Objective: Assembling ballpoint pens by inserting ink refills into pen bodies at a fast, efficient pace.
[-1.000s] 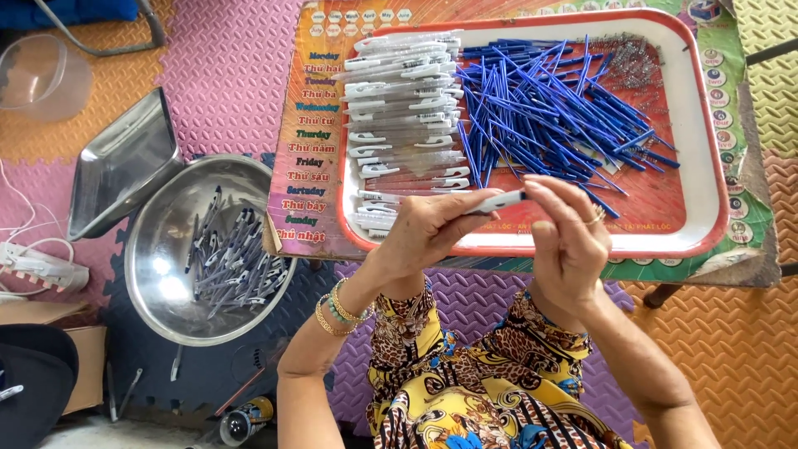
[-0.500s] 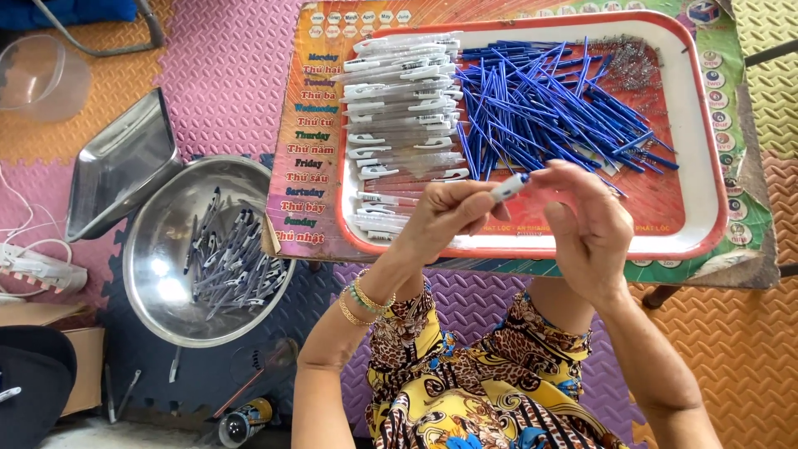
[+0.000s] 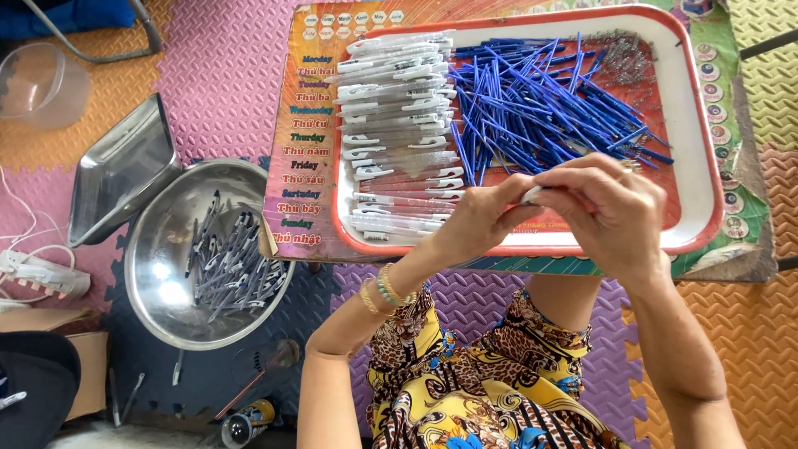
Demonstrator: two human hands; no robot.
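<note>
From the head camera, both hands meet over the near rim of a red-edged white tray [image 3: 697, 150]. The left hand [image 3: 475, 218] and right hand [image 3: 611, 208] pinch a small white pen piece [image 3: 532, 194] between closed fingertips. Slim blue plastic refills [image 3: 540, 108] heap beside rowed white barrels [image 3: 399, 125]. Left, a shiny steel bowl [image 3: 166, 274] sits on knobbly foam mats [image 3: 224, 66]
</note>
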